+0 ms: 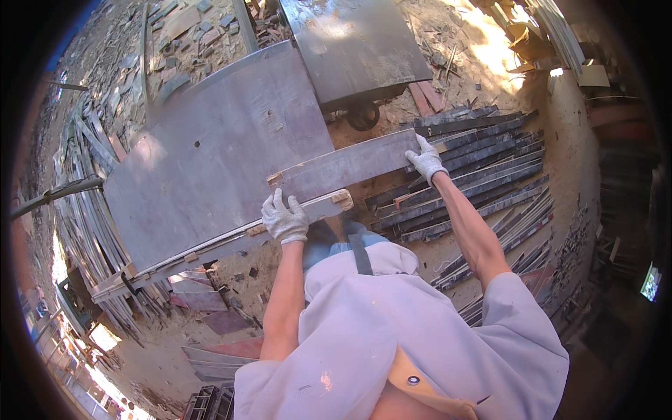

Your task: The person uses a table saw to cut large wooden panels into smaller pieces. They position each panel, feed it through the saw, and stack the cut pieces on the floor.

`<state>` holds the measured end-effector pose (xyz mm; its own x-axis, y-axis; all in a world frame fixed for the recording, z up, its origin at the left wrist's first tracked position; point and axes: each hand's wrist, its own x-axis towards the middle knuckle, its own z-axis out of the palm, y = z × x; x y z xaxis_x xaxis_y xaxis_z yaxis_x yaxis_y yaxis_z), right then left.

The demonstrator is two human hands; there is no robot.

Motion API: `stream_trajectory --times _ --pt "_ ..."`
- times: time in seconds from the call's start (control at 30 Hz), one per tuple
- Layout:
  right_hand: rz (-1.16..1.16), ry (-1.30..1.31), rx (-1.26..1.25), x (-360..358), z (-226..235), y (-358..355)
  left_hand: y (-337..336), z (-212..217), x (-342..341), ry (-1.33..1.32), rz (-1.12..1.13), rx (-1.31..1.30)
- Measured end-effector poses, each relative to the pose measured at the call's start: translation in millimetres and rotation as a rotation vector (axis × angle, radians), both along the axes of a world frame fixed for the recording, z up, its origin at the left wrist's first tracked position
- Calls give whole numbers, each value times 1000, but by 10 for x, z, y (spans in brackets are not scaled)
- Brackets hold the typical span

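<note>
A long, narrow grey-brown board (346,162) lies slantwise before me, its left end over the edge of a large sheet-topped table (217,140). My right hand (425,159), in a pale work glove, is closed round the board's right end. My left hand (285,218), gloved too, grips near the board's lower left corner, its fingertips against the edge. A wooden rail (245,227) runs along the table's near side, below my left hand. Part of each hand's grip is hidden under the board.
A second metal-topped table (357,42) with a wheel (363,116) stands beyond. Dark boards (483,168) lie stacked on the ground to the right. Thin strips (94,189) pile up at the left. Wood scraps (196,31) litter the ground at the back.
</note>
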<state>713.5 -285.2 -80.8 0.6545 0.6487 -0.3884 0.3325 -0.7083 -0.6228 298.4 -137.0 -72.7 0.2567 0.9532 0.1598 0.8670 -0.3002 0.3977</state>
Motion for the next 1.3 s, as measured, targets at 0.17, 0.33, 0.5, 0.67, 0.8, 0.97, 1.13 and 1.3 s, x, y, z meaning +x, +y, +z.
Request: stream_trajectory --times 0.17,0.33,0.5,0.67,0.8,0.97,1.13,1.3 --pt "-26 23 -58 127 321 781 698 50 299 90 66 -47" --pt "66 -6 -129 384 309 1469 1258 60 581 110 123 -71" --pt "66 -113 -151 457 160 1907 1641 -28 779 77 129 63" --pt "110 -138 -160 530 155 2204 1950 -45 824 59 133 -3" --pt "113 -144 -123 716 94 2485 2272 -56 984 50 140 17" --pt "98 -284 -153 896 6 2980 2733 -31 1175 42 147 4" --pt "105 -159 -109 1109 78 3464 3211 -75 1361 40 154 13" --pt "126 -243 -126 1203 166 3978 3669 -79 1518 48 166 9"
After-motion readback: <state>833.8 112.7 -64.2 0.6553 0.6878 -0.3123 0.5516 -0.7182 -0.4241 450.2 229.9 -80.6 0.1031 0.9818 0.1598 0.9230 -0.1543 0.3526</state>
